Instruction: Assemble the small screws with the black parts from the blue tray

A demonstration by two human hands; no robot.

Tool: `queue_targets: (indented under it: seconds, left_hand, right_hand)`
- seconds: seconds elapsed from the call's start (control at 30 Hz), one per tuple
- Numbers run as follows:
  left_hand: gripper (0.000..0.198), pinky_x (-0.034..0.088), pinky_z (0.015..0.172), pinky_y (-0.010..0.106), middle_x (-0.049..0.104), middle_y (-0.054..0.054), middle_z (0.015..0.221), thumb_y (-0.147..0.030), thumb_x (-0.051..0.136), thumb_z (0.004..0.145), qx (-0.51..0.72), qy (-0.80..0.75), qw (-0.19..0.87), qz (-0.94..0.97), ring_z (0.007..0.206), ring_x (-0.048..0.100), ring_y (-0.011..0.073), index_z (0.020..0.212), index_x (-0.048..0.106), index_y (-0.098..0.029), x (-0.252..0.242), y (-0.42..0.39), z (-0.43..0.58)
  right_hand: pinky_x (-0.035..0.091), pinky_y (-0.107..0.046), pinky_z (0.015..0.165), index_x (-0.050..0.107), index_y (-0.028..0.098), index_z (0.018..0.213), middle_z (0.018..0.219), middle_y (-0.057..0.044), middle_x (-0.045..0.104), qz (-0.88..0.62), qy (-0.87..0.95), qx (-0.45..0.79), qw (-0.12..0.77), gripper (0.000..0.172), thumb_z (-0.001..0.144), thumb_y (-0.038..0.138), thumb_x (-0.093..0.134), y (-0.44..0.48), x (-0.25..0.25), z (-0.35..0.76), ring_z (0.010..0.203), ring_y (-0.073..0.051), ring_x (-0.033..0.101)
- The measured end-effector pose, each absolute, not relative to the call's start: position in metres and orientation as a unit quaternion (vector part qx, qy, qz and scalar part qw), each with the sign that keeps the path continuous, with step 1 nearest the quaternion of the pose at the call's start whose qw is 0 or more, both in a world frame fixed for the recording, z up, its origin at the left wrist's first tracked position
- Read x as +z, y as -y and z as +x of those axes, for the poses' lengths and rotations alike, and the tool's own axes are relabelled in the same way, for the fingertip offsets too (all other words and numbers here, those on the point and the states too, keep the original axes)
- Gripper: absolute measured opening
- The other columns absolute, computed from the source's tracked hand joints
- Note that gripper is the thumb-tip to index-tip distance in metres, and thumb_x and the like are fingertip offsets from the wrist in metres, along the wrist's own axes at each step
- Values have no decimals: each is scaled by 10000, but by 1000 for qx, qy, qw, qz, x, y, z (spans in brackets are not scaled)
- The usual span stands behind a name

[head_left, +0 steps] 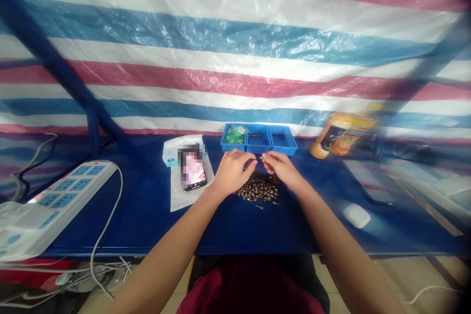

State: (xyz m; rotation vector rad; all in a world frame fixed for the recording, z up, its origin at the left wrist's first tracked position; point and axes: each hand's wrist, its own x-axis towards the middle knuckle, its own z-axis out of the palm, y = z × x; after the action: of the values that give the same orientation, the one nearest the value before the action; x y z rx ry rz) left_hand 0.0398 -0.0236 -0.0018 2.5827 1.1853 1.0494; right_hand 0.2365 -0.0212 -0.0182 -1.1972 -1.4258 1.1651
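Nearby, a striped tarpaulin (235, 49) is hanging behind a blue worktable (147, 225), with a white power strip (73, 196) lying at the left and a blue three-compartment tray (257, 138) sitting along the back edge. Just below it, a heap of small brass-coloured fasteners (257, 189) is spreading under both hands, well placed for short reaches. Working low and close together, the left hand (231, 172) and right hand (281, 169) are curling nearly shut, their fingertips (256, 157) converging on one tiny fastener (260, 158), though whether either is truly gripping it is impossible to tell.
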Motion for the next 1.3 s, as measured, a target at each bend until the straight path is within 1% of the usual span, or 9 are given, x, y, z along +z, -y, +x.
queue_targets:
  seconds: [0.23,0.33,0.43,0.5,0.57,0.67,0.87,1.07,1.3]
  left_hand:
    - [191,434,878,391,726,13,879,-310,493,970,336,-391,61,855,901,630,216,998,670,-244,-2,23,41]
    - [187,439,868,391,724,11,863,-304,495,967,331,-389,61,857,882,633,214,984,670,-242,-2,23,41]
    - [187,445,859,397,721,16,844,-305,500,962,328,-390,61,858,876,638,220,985,675,-243,-3,23,40]
    - [186,449,854,399,719,18,832,-307,507,958,324,-391,60,859,873,641,223,992,679,-243,-3,23,40]
    - [185,451,854,398,721,15,834,-304,511,956,317,-390,62,862,874,642,221,1000,681,-244,-4,23,41]
    - [190,453,859,393,726,12,843,-303,507,957,309,-390,66,865,884,644,219,1006,681,-244,-4,23,41]
    - [191,451,850,385,726,3,823,-343,528,945,283,-389,85,873,882,645,218,983,686,-244,-1,23,38]
    - [153,451,715,325,702,-9,757,-385,624,875,208,-333,128,911,774,647,197,921,689,-255,2,25,33]
    - [87,439,714,314,695,-20,756,-256,591,880,208,-330,121,913,801,644,194,906,674,-261,-4,22,34]
  right_hand:
    - [329,-266,500,489,195,596,495,41,449,-515,546,469,466,455,847,556,605,17,-25,240,451,-95,415]
    - [346,-256,484,598,214,941,612,42,564,-503,522,453,519,371,817,560,646,19,-22,238,466,-103,475]
    - [344,-258,452,460,254,1309,688,36,630,-527,506,456,508,627,811,590,637,19,-21,238,429,-106,463]
    - [351,-265,454,429,238,1365,652,36,624,-555,520,445,473,663,832,593,602,19,-22,241,422,-113,448]
    - [394,-280,512,528,236,1289,645,26,623,-580,567,389,437,539,855,552,578,19,-22,246,492,-138,510]
    - [424,-305,632,688,251,986,718,-8,667,-617,662,256,340,291,859,490,581,23,-19,257,670,-182,609]
    - [364,-280,589,705,276,930,814,-10,696,-616,735,226,169,369,788,609,639,34,-8,272,708,-185,609]
    - [351,-265,613,696,255,896,786,5,677,-558,786,210,164,175,865,390,588,33,-12,267,699,-155,581]
    - [357,-278,649,685,242,855,816,-12,694,-573,785,147,183,162,894,337,560,32,-15,261,737,-170,599]
